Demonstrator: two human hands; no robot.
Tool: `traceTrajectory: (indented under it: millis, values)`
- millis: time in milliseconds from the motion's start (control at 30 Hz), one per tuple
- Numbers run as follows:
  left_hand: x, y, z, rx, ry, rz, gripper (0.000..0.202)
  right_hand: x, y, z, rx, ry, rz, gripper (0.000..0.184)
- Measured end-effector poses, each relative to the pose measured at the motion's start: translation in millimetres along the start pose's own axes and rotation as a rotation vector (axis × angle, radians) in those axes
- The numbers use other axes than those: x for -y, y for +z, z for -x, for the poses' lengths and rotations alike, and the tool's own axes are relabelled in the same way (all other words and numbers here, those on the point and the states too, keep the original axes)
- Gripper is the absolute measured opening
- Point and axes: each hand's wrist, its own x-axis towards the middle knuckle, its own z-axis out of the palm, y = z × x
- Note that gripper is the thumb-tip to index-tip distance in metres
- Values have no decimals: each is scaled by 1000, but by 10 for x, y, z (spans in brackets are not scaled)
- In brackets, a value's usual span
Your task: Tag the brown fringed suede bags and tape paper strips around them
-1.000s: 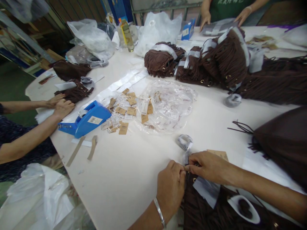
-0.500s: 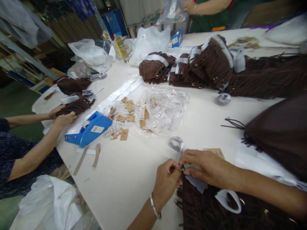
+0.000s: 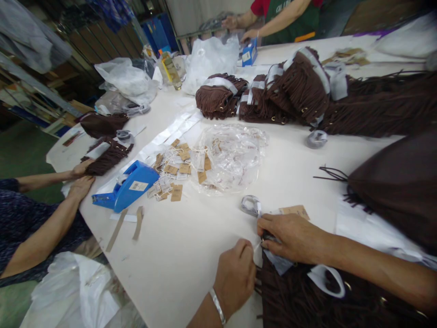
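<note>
Near edge: the left hand (image 3: 235, 278) and right hand (image 3: 290, 237) meet over a fringed piece (image 3: 300, 303) lying on the counter (image 3: 191, 237).
Behind the hands: a card tag (image 3: 294, 211), with a tape roll (image 3: 250, 205) to its left.
Middle: a plastic bag (image 3: 235, 155); loose tags (image 3: 172, 168) to its left; a tape dispenser (image 3: 131, 184) further left.
Far side: fringed bundles (image 3: 273, 95) in a row.
Left edge: a co-worker's hands (image 3: 80, 180) beside another fringed bundle (image 3: 107, 157).

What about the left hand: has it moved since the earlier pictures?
Yes. The left hand has drawn back toward the person, away from the grey roll on the table, opening a gap from the right hand.
</note>
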Motion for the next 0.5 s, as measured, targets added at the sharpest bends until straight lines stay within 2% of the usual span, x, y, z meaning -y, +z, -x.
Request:
traceTrajectory:
  millis: [100, 167, 300, 500]
  values:
    - [-22, -117, -37, -76, -280, 521, 9, 10, -40, 25, -6, -9, 8, 15]
    - [-61, -176, -81, -99, -371, 762, 10, 35, -76, 41, -20, -32, 37, 14]
    - [-155, -231, -150, -114, -323, 860, 13, 101, -144, 43, -90, -112, 52, 15]
    - [-225, -266, -243, -157, -274, 851, 12, 74, -137, -63, -85, -182, -127, 17]
